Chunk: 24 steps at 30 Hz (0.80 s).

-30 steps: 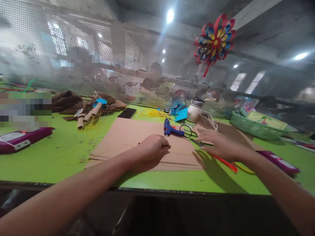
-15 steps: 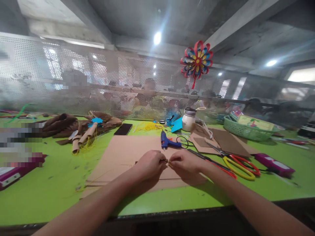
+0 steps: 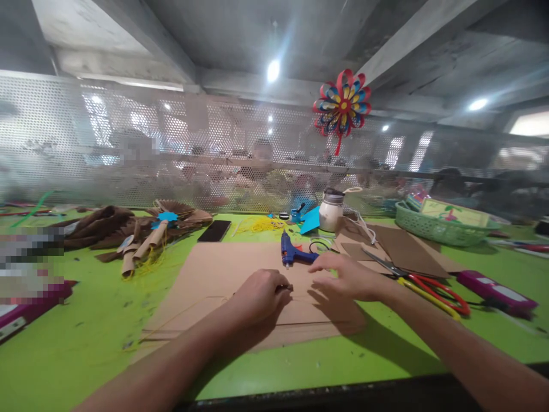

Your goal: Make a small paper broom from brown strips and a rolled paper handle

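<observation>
My left hand (image 3: 261,290) is closed in a pinch over the brown cardboard sheets (image 3: 214,263). A small dark brown piece (image 3: 288,287) sticks out from its fingertips; most of it is hidden by the hand. Thin yellow string (image 3: 182,312) trails across the cardboard to the left of that hand. My right hand (image 3: 343,276) hovers to the right, fingers apart, with nothing visible in it. Just beyond its fingertips a blue hot glue gun (image 3: 295,253) lies on the cardboard. Scissors (image 3: 392,269) with red and yellow handles rest right of the right hand.
On the green table (image 3: 103,309) lie a phone (image 3: 215,230), brown paper crafts (image 3: 148,243) and a tangle of yellow string (image 3: 261,224). A jar (image 3: 331,213), a green basket (image 3: 446,226) and a purple power strip (image 3: 495,293) stand at right. A perforated screen (image 3: 240,131) rises behind.
My right hand has come away from the left hand, moving right and slightly up, and its fingers have spread. The left hand stays in place, pinching the brown piece. The view has shifted slightly.
</observation>
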Available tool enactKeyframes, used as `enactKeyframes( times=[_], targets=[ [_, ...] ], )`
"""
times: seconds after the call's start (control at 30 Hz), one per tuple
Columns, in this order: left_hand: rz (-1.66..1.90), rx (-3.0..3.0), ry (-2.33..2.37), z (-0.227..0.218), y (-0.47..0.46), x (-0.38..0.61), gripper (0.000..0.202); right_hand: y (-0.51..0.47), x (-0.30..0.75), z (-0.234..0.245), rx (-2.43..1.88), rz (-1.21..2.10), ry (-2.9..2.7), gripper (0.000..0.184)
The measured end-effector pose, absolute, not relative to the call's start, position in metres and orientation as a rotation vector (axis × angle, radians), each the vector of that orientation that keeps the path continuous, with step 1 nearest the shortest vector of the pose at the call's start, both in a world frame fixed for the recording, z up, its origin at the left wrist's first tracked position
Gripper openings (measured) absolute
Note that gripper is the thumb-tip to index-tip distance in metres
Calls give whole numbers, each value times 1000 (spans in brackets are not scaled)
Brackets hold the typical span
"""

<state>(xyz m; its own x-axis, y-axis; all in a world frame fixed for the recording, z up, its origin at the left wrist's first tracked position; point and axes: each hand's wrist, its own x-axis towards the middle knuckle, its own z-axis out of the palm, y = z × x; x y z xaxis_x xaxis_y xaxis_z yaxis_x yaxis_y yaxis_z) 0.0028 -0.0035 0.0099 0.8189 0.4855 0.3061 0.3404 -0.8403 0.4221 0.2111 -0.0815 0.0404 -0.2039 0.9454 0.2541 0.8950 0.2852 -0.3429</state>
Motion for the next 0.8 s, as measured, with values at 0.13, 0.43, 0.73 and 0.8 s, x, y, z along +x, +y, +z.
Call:
enactKeyframes(
  times=[0.13, 0.43, 0.73, 0.8],
  targets=[
    [576, 2657, 677, 9, -1, 4, 24, -64, 183, 39, -1538, 230, -2283, 19],
    [437, 2592, 817, 9, 1, 5, 26, -70, 173, 18, -1588, 265, -2180, 27],
    [430, 2508, 848, 14, -7, 7, 24, -78, 177, 26, -1550, 283, -2262, 27],
    [482, 2505, 866, 13, -9, 7, 24, -77, 176, 27, -1547, 252, -2237, 28]
  ],
)
